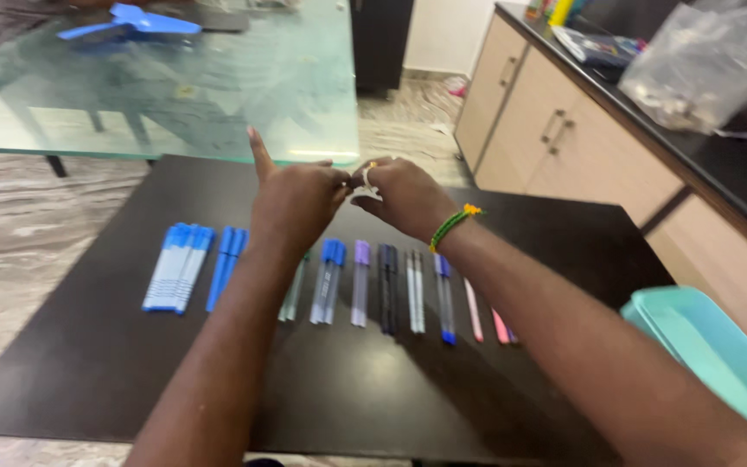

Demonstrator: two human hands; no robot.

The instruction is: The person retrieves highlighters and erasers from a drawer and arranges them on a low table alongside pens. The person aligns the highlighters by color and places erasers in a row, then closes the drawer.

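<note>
Both hands meet above the far half of the dark tabletop (88, 363), and between them is a small white thing (365, 188), a scrap of band or wrapper by the look of it, too small for me to name for sure. The left hand (296, 203) pinches one end of it with thumb and finger while its index finger sticks straight up, free. The right hand (404, 197), the one with the green beaded bracelet (451, 223) at the wrist, pinches the other end from the opposite side. So each hand is closed on the same little piece, held in the air just above the row of pens (365, 290).

That piece looks almost weightless and limp, thin enough to tear or slip out of a loose pinch; I judge that fingertips at its two ends, as now, are the only sensible hold.

The pens lie side by side below the hands, sorted in small groups: light blue at the left, then darker blue, clear with blue caps, one purple cap, a dark one, and pink at the right. They look light, stiff and smooth, likely to roll, best taken across the middle of the barrel.

A teal tray (711, 355) sits at the right edge, and a glass table (157, 95) stands beyond.
</note>
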